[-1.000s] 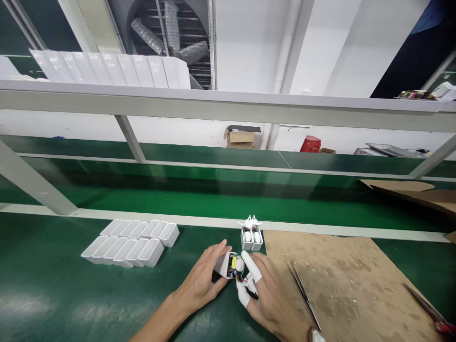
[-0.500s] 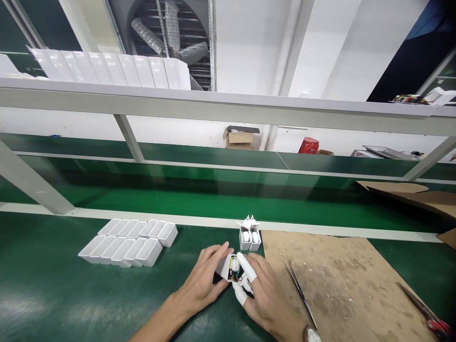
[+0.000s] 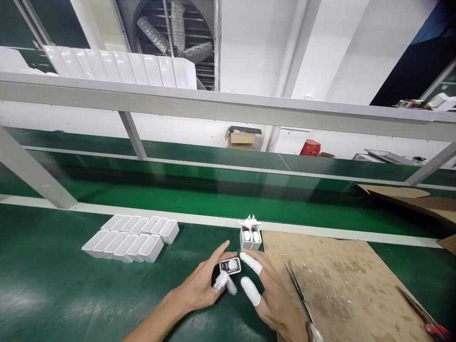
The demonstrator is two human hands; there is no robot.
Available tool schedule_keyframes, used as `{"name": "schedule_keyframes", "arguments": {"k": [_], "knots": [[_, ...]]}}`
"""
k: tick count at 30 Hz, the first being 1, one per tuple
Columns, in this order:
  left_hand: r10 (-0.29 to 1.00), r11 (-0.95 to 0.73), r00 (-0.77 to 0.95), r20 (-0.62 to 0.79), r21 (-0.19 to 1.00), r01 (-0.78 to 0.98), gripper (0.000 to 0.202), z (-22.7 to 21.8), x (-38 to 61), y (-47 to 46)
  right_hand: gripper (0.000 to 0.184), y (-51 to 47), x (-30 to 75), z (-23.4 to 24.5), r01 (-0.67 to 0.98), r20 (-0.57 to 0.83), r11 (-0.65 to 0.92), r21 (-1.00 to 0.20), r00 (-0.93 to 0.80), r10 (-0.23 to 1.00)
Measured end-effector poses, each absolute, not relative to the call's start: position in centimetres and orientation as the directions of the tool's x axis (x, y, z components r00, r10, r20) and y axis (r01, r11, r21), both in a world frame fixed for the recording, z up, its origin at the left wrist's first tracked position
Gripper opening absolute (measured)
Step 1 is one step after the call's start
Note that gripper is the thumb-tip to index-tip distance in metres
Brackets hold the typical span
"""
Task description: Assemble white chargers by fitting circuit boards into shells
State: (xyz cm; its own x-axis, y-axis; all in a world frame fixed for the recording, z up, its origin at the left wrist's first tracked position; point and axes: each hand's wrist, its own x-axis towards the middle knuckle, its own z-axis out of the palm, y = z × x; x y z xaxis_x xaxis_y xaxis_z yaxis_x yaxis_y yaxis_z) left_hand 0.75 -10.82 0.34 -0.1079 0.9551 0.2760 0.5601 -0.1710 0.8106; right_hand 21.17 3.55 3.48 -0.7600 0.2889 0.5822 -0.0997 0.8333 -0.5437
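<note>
My left hand (image 3: 201,285) is closed around a small white plastic housing (image 3: 236,272), its open end turned up toward me. Inside the housing sit a rounded white part and dark components, and a blurred white piece (image 3: 224,282) hangs out at its near side. Just right of the housing is my right hand (image 3: 267,292), with thumb and finger apart and nothing between them; white finger cots cover both tips. Beyond the hands, two filled white housings (image 3: 250,239) stand side by side, white pieces sticking up behind them.
Two rows of open white housings (image 3: 123,246) sit at left. On the brown cardboard sheet (image 3: 342,280) lie tweezers (image 3: 299,289) and, farther right, a red-handled tool (image 3: 423,313). A pale shelf beam (image 3: 228,104) crosses above the green bench (image 3: 53,285).
My right hand has let go of the housing, and its fingers have spread away to the right. In my left hand, the housing has turned so its opening faces up more.
</note>
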Motion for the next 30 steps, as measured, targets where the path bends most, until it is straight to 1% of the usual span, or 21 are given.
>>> {"name": "schedule_keyframes", "arguments": {"k": [3,7,11,14,16,18,21,23,24,25,26,28,29,30], "knots": [[0.955,-0.134,-0.180,0.236,0.884,0.447,0.083,0.3,0.7,-10.8,0.047,3.8,20.9,3.2,-0.106,0.571,0.838,-0.535,-0.777,0.265],[0.967,-0.073,-0.209,0.146,0.944,0.323,0.069,1.1,0.5,-11.0,0.046,3.7,19.8,1.8,-0.143,0.540,0.868,-0.476,-0.826,0.160],[0.975,0.001,-0.208,0.081,0.929,0.370,0.065,2.0,0.2,-11.2,0.042,3.4,18.9,0.3,-0.137,0.560,0.877,-0.461,-0.811,0.168],[0.980,0.012,-0.186,0.069,0.916,0.402,0.064,2.0,0.0,-11.2,0.042,3.2,18.6,-0.2,-0.159,0.581,0.875,-0.457,-0.798,0.158],[0.978,-0.029,-0.178,0.112,0.910,0.414,0.069,1.7,0.0,-11.2,0.043,3.2,18.7,0.0,-0.172,0.596,0.877,-0.449,-0.789,0.150],[0.965,-0.083,-0.188,0.180,0.897,0.434,0.082,1.4,0.0,-11.2,0.047,3.3,19.0,0.5,-0.168,0.615,0.877,-0.450,-0.770,0.168],[0.934,-0.151,-0.211,0.289,0.852,0.501,0.102,1.1,0.1,-11.3,0.053,3.6,19.7,1.1,-0.141,0.635,0.868,-0.476,-0.738,0.228],[0.905,-0.195,-0.211,0.368,0.803,0.563,0.110,1.0,0.2,-11.3,0.051,3.8,19.9,1.0,-0.117,0.596,0.865,-0.488,-0.769,0.232],[0.890,-0.218,-0.202,0.409,0.771,0.598,0.111,1.0,0.3,-11.2,0.048,3.8,19.9,0.8,-0.108,0.563,0.865,-0.490,-0.797,0.220],[0.877,-0.237,-0.185,0.444,0.734,0.637,0.107,1.0,0.4,-11.1,0.046,3.8,19.9,0.6,-0.098,0.529,0.866,-0.491,-0.823,0.207],[0.864,-0.253,-0.165,0.476,0.693,0.675,0.098,1.1,0.4,-11.0,0.044,3.8,19.9,0.4,-0.092,0.510,0.868,-0.488,-0.838,0.197],[0.838,-0.265,-0.143,0.526,0.623,0.736,0.069,1.1,0.5,-10.8,0.045,3.8,19.8,0.1,-0.086,0.503,0.873,-0.480,-0.842,0.194],[0.826,-0.262,-0.150,0.544,0.606,0.751,0.055,1.2,0.5,-10.6,0.045,3.7,19.7,0.2,-0.076,0.510,0.871,-0.484,-0.834,0.211],[0.812,-0.258,-0.166,0.559,0.600,0.757,0.044,1.3,0.5,-10.5,0.046,3.7,19.7,0.3,-0.066,0.510,0.867,-0.493,-0.829,0.227]]}}
